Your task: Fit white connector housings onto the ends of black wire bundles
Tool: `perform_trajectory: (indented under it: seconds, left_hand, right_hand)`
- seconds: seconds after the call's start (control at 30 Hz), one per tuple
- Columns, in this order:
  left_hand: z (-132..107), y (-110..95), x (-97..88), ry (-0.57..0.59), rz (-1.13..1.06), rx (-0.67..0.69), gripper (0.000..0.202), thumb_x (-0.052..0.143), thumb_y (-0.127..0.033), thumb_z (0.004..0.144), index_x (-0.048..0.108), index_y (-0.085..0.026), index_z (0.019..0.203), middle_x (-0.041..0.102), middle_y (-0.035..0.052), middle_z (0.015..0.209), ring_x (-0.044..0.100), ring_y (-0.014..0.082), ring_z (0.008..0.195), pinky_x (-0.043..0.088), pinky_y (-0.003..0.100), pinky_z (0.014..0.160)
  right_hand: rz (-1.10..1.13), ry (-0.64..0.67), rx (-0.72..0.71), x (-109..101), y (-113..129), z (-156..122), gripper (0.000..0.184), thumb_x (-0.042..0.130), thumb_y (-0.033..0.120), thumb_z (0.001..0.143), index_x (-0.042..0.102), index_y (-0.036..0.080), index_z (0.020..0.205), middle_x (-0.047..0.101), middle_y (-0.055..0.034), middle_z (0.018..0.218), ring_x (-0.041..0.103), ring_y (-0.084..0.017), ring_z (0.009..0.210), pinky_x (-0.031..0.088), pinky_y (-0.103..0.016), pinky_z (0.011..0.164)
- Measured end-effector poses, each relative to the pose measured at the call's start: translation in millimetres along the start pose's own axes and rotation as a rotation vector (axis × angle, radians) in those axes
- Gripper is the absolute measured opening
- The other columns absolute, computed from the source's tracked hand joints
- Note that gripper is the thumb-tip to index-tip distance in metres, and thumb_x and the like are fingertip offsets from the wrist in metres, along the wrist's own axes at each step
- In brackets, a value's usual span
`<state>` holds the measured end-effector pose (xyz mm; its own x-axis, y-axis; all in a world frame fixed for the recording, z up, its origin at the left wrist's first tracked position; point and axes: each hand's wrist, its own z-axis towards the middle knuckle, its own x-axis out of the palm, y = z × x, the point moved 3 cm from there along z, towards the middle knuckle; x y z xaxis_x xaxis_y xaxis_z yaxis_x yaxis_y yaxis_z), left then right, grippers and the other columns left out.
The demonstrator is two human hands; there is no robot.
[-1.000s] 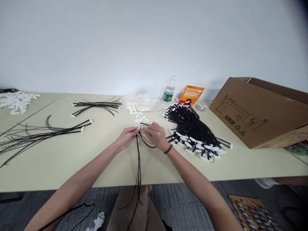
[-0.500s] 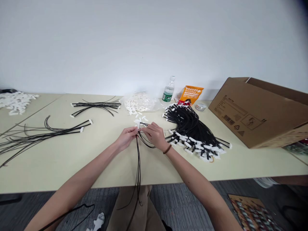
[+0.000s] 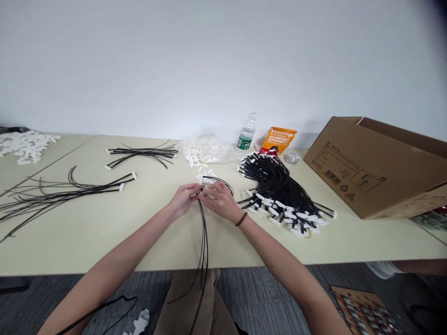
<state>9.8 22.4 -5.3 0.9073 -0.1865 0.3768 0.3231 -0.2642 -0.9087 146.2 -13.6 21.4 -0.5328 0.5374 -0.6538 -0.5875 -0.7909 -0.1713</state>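
Note:
In the head view, my left hand [image 3: 184, 199] is pinched at the top of several thin black wires [image 3: 203, 232], where a small white connector is mostly hidden by the fingertips. My right hand [image 3: 221, 202], with a brown band at the wrist, meets it from the right and pinches a black wire close to that connector. One group of wires hangs down over the table edge; other wires curve up behind my right fingers. Just beyond the fingertips lie loose white connectors [image 3: 211, 173].
A clear bag of white connectors [image 3: 206, 148] stands behind my hands. Finished-looking black cables [image 3: 275, 181] are heaped at right, beside a cardboard box [image 3: 370, 172]. Wire bundles [image 3: 87, 190] lie left. A bottle [image 3: 246, 132] and orange packet [image 3: 277, 138] stand by the wall.
My right hand has dropped slightly and its fingers have turned flatter against the left fingertips. The wires looped under it now arch behind its fingers. The view has shifted slightly.

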Motion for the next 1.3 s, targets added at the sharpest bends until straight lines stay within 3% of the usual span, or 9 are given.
perform_trajectory:
  seconds: [0.27, 0.6, 0.73, 0.93, 1.0, 1.17, 1.3]
  left_hand:
    - [-2, 1, 3.1, 0.004, 0.020, -0.019, 0.025, 0.073, -0.032, 0.059, 0.069, -0.012, 0.073, 0.064, 0.0063, 0.077, 0.054, 0.0123, 0.073, 0.041, 0.026, 0.070]
    - [-1, 1, 1.3, -0.019, -0.004, -0.026, 0.022, 0.073, -0.029, 0.060, 0.069, -0.012, 0.074, 0.065, 0.0059, 0.078, 0.055, 0.0120, 0.075, 0.041, 0.025, 0.072]
    - [0, 2, 1.0, -0.010, -0.012, -0.024, 0.022, 0.072, -0.029, 0.061, 0.069, -0.012, 0.075, 0.065, 0.0064, 0.081, 0.055, 0.0116, 0.075, 0.041, 0.025, 0.071]
    - [1, 1, -0.4, -0.008, -0.013, -0.004, 0.022, 0.073, -0.031, 0.060, 0.068, -0.013, 0.073, 0.064, 0.0061, 0.079, 0.054, 0.0128, 0.075, 0.041, 0.027, 0.072]
    - [2, 1, -0.3, -0.012, -0.018, -0.005, 0.023, 0.073, -0.031, 0.060, 0.068, -0.012, 0.073, 0.064, 0.0058, 0.077, 0.054, 0.0127, 0.074, 0.042, 0.027, 0.072]
    - [0, 0, 0.0, -0.039, -0.029, -0.020, 0.023, 0.073, -0.028, 0.059, 0.068, -0.012, 0.074, 0.064, 0.0060, 0.078, 0.055, 0.0127, 0.074, 0.043, 0.026, 0.070]
    - [-1, 0, 0.6, -0.029, -0.027, -0.029, 0.022, 0.072, -0.027, 0.061, 0.068, -0.011, 0.075, 0.064, 0.0073, 0.078, 0.055, 0.0128, 0.074, 0.042, 0.025, 0.068]
  right_hand:
    - [-0.064, 0.061, -0.131, 7, 0, -3, 0.013, 0.049, 0.015, 0.087, 0.060, 0.021, 0.084, 0.061, 0.0006, 0.086, 0.051, -0.012, 0.090, 0.037, -0.031, 0.090]
    - [-0.044, 0.100, -0.147, 9, 1, -4, 0.012, 0.047, 0.015, 0.088, 0.058, 0.019, 0.086, 0.062, -0.0010, 0.085, 0.052, -0.012, 0.091, 0.040, -0.032, 0.088]
    - [0.006, 0.064, -0.064, 5, 1, -1, 0.013, 0.048, 0.015, 0.087, 0.061, 0.019, 0.086, 0.065, -0.0009, 0.086, 0.054, -0.012, 0.089, 0.042, -0.030, 0.082]
    - [0.350, -0.015, 0.180, -1, -9, 2, 0.016, 0.048, 0.019, 0.087, 0.061, 0.021, 0.097, 0.066, -0.0033, 0.095, 0.054, -0.013, 0.101, 0.045, -0.031, 0.087]
    - [0.382, -0.025, 0.177, -2, -12, 1, 0.016, 0.050, 0.019, 0.086, 0.062, 0.022, 0.096, 0.066, -0.0028, 0.095, 0.054, -0.013, 0.100, 0.045, -0.031, 0.088]
    - [0.201, 0.091, 0.045, 1, -7, 0, 0.015, 0.053, 0.019, 0.084, 0.064, 0.025, 0.093, 0.064, -0.0021, 0.095, 0.052, -0.015, 0.100, 0.044, -0.032, 0.085]
    - [0.056, 0.144, -0.026, 5, 1, 1, 0.014, 0.049, 0.017, 0.086, 0.063, 0.021, 0.086, 0.063, -0.0035, 0.089, 0.054, -0.014, 0.092, 0.044, -0.030, 0.078]
